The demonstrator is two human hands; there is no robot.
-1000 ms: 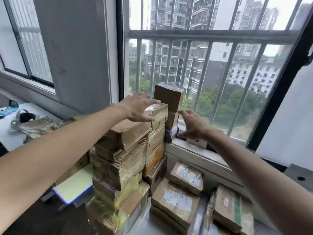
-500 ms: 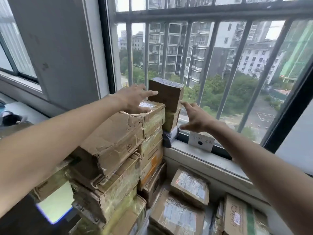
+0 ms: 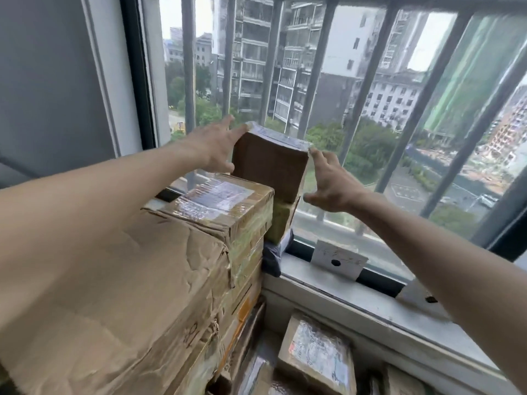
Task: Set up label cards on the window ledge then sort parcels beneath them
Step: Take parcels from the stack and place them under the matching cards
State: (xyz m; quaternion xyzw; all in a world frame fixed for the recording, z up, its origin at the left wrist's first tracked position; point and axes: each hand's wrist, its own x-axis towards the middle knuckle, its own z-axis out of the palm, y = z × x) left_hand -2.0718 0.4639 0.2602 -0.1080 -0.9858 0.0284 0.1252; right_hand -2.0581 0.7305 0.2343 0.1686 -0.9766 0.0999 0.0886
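Two open hands flank the dark brown parcel [image 3: 269, 169] topping the stack by the window ledge [image 3: 342, 292]: left hand [image 3: 216, 146] touching its top corner, right hand [image 3: 330, 181] beside it. It looks stiff, probably light; clamping opposite sides seems best.

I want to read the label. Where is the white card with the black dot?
The white card leans on the window ledge, right of the parcel stack, below the right hand.
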